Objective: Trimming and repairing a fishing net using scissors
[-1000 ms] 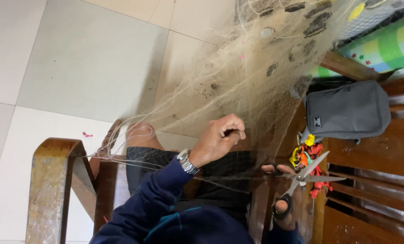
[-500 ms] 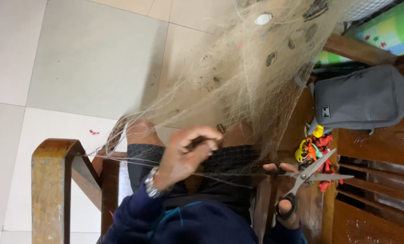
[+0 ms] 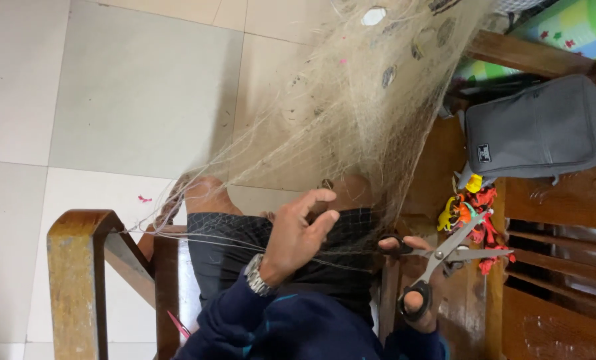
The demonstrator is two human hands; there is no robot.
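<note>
Mesh of pale, fine monofilament fishing net (image 3: 351, 133) — light, limp, easily snagged — is best pinched at a strand by the open-fingered left hand (image 3: 298, 237), while steel scissors (image 3: 445, 257) are gripped, blades parted, in the right hand (image 3: 415, 293).

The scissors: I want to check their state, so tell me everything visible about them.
The scissors have slim silver metal blades and black loop handles. The blades are parted, pointing up and right over the wooden bench. The right hand holds them, digits through the loops. Their tips lie near a red, orange and yellow bundle; contact unclear.
</note>
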